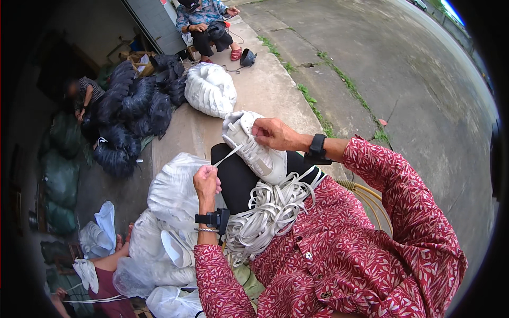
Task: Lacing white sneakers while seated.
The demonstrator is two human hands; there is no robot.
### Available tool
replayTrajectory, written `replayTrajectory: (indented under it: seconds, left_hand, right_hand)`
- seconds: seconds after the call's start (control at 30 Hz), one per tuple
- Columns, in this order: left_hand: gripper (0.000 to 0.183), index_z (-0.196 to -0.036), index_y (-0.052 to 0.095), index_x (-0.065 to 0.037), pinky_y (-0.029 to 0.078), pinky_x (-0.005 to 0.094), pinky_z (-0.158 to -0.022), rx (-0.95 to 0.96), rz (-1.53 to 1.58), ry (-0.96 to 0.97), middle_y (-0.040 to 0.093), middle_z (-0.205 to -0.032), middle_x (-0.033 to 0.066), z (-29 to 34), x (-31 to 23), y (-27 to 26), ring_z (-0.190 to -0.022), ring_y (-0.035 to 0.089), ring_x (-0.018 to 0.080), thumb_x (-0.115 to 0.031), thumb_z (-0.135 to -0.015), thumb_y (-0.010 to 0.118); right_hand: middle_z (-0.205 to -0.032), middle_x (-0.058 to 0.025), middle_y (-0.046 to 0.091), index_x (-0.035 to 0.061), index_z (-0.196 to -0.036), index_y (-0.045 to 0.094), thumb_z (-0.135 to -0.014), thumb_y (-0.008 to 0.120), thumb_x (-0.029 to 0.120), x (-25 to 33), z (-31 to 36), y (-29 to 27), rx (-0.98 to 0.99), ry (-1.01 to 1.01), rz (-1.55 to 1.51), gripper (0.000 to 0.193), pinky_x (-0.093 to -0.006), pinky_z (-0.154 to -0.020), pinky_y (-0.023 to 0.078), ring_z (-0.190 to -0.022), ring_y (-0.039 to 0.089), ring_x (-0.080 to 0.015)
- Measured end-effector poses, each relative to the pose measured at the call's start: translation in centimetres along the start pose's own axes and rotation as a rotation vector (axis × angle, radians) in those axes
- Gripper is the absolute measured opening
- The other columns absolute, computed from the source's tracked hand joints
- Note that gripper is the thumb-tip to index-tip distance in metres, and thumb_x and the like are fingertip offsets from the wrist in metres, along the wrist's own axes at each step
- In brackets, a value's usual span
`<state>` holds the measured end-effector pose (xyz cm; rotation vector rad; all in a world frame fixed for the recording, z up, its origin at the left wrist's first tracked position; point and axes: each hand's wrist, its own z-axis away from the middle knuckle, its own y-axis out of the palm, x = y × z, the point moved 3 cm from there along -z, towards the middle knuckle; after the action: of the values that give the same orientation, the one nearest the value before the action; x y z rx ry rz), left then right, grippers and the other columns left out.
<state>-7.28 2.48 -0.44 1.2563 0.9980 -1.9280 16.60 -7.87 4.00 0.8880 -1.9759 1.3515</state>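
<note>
A white sneaker (pixel 260 160) rests across my dark-trousered lap, and a flat white shoelace (pixel 229 154) runs out from its front. My left hand (pixel 207 183) is closed in a pinch on that lace, pulling it taut to the left of the shoe. Curled fingers of my right hand (pixel 273 133) grip the sneaker near its upper edge; whether they also pinch a lace is hidden. Just below the shoe, a tangled heap of white laces (pixel 273 212) lies on my lap against my red patterned shirt.
Clear plastic bags of white shoes (pixel 172 188) crowd my left side. Ahead are a round white bundle (pixel 211 89) and piled black bundles (pixel 127 116). One person (pixel 204 24) sits farther off; another's leg (pixel 108 270) is at lower left. Weeds line the pavement edge (pixel 313 108).
</note>
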Motion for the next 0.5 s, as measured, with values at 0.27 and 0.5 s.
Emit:
replayTrajectory:
  seconds: [0.27,0.5]
  left_hand:
    - [0.019,-0.087,0.057,0.000,0.037,0.0205,-0.033,0.203,0.142,-0.065,0.054,-0.054,0.0034,0.7,-2.0,4.4,-0.040,0.050,0.0096,-0.019,-0.085,0.058]
    - [0.023,-0.103,0.053,-0.008,0.047,0.0354,-0.070,0.352,1.094,-0.170,0.060,-0.083,0.0102,-0.6,-1.3,2.1,-0.079,0.059,0.0266,-0.027,-0.090,0.052]
  right_hand:
    - [-0.096,-0.0059,0.059,-0.0025,-0.105,0.053,-0.078,0.045,-0.014,-0.2,-0.4,-2.1,0.090,0.172,-0.514,0.030,-0.0268,-0.083,0.047,-0.089,0.058,-0.0124]
    - [-0.086,-0.0082,0.065,0.0004,-0.098,0.059,-0.087,0.053,0.003,-2.1,1.2,-11.3,-0.291,0.282,-0.630,0.013,-0.0241,-0.064,0.054,-0.071,0.064,-0.0135]
